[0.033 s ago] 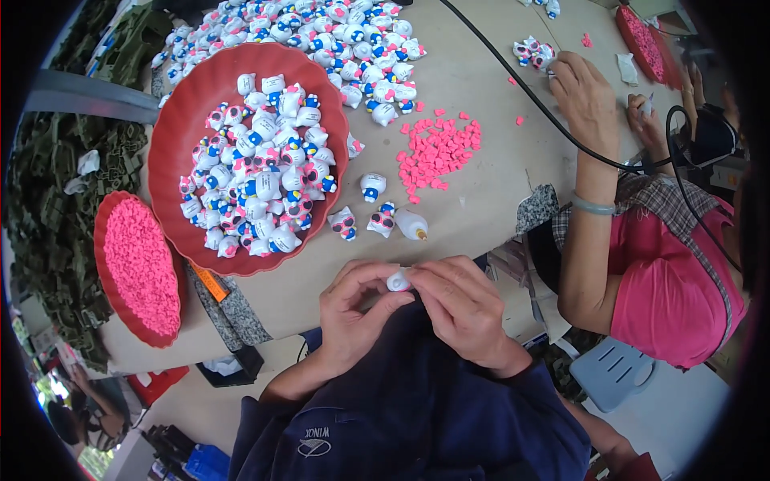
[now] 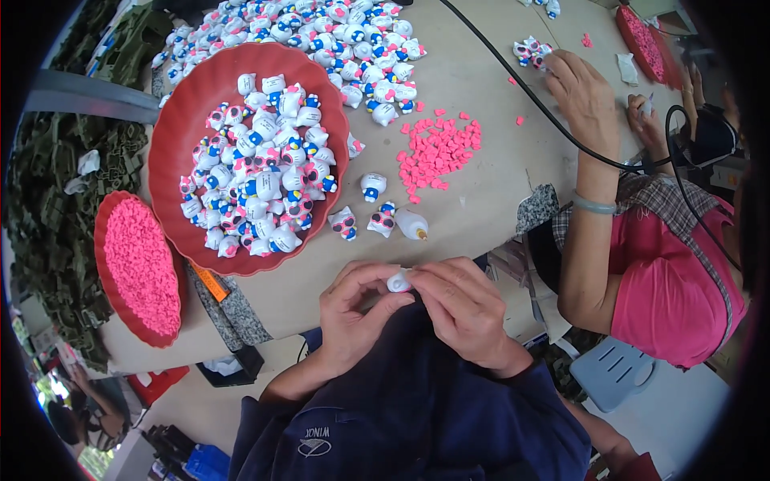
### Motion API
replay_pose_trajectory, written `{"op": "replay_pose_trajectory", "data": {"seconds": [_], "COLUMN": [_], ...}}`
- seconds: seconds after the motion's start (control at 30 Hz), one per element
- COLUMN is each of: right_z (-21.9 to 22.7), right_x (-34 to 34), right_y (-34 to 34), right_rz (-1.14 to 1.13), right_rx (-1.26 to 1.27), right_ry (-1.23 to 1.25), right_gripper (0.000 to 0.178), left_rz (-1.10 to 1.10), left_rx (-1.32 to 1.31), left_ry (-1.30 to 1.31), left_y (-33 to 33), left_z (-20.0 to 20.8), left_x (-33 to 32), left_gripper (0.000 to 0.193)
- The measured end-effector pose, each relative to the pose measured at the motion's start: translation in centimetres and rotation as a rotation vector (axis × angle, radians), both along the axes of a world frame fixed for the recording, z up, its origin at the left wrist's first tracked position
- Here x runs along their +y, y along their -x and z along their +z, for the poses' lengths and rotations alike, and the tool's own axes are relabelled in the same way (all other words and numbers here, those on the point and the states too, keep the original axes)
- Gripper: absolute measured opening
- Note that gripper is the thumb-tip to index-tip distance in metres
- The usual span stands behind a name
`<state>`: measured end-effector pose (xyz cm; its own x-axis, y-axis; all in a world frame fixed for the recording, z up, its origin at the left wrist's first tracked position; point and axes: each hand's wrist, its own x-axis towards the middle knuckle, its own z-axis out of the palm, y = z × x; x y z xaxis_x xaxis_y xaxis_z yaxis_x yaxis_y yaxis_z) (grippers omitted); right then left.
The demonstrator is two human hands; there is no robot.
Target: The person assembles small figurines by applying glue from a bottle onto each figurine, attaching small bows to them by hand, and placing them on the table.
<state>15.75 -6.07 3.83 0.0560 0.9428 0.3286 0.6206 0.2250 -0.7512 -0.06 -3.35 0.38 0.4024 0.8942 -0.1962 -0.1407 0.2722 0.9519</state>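
A small white cat figurine (image 2: 398,281) is pinched between both my hands, just beyond the table's near edge. My left hand (image 2: 359,311) grips its left side with thumb and fingers. On the other side, the fingertips of my right hand (image 2: 464,311) press closed against it, and a bit of pink shows beneath them. Most of the figurine is covered by fingers. Close beyond my hands lie a figurine with dark glasses (image 2: 343,224), another such figurine (image 2: 382,220), a white-headed one in blue (image 2: 373,187) and a small squeeze bottle (image 2: 412,225) with a brownish tip.
A red scalloped bowl (image 2: 170,172) of figurines stands at left, beside a smaller red dish (image 2: 166,341) of pink pieces. Loose pink pieces (image 2: 439,152) and a large figurine pile (image 2: 313,32) lie farther off. A black cable (image 2: 513,72) crosses near a co-worker's hand (image 2: 581,96).
The co-worker's fingers have shifted slightly toward the figurines beside them. My own hands keep almost the same pose around the figurine.
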Motion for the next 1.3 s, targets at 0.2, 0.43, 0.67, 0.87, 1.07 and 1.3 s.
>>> {"op": "replay_pose_trajectory", "data": {"seconds": [0.2,0.43,0.67,0.87,1.07,1.3], "right_z": [-0.1,0.3,-0.3,-0.9,-1.1,-3.2], "right_x": [-0.4,-0.5,0.1,-0.1,0.2,-5.0], "right_y": [0.4,-0.4,-1.0,0.0,0.3,-0.8], "right_rz": [-0.007,-0.102,0.018,-0.022,-0.029,-0.482], "right_rx": [-0.074,0.133,0.15,0.16,0.241,0.353], "right_ry": [-0.087,0.13,0.144,0.032,-0.026,-0.045], "right_gripper": [0.029,0.021,0.019,0.016,0.02,0.017], "left_rz": [-0.001,-0.043,-0.055,-0.014,-0.028,0.439], "left_rx": [-0.059,-0.033,0.044,0.124,0.251,0.969], "left_ry": [0.068,0.047,0.074,-0.119,-0.5,-0.968], "left_y": [-0.1,0.4,0.2,-0.2,1.0,3.5], "left_z": [0.4,-0.5,0.2,0.5,1.8,6.5], "left_x": [-0.1,0.1,0.5,0.4,1.8,6.1], "left_gripper": [0.032,0.033,0.038,0.038,0.036,0.048]}}
